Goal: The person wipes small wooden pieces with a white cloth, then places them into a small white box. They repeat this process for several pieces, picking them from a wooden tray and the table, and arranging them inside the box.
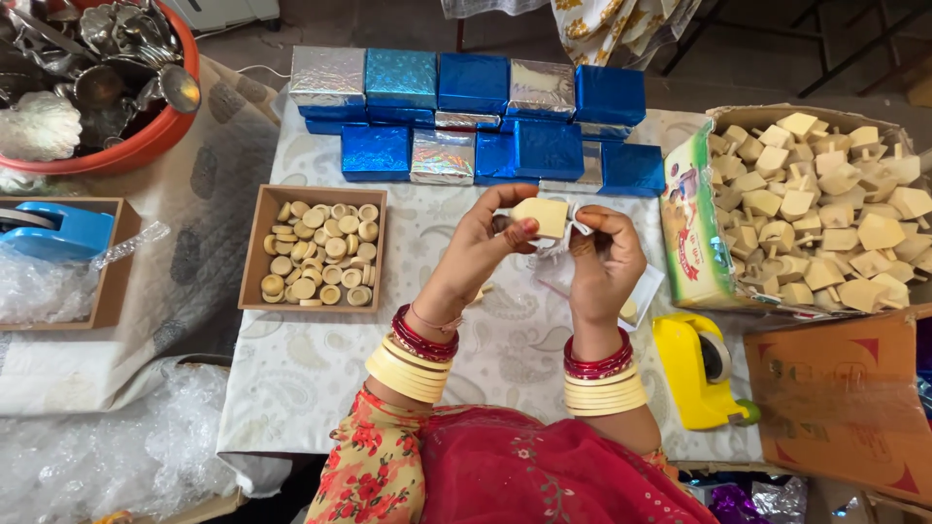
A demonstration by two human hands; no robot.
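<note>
i am holding a pale wooden block (542, 215) at table centre. my left hand (482, 243) is pinching its left end between thumb and fingers, and my right hand (604, 254) is pinching a small clear plastic bag (575, 215) at the block's right end. the block's long axis is running nine to three o'clock, between both hands; the left hand is nearer and carrying it. the bag is lying at three o'clock from the block, touching it. a wooden tray of pale discs (316, 247) is sitting at nine o'clock, a carton of like wooden pieces (825, 209) at three, foil-wrapped boxes (471, 116) at twelve, a yellow tape dispenser (697, 369) at four.
</note>
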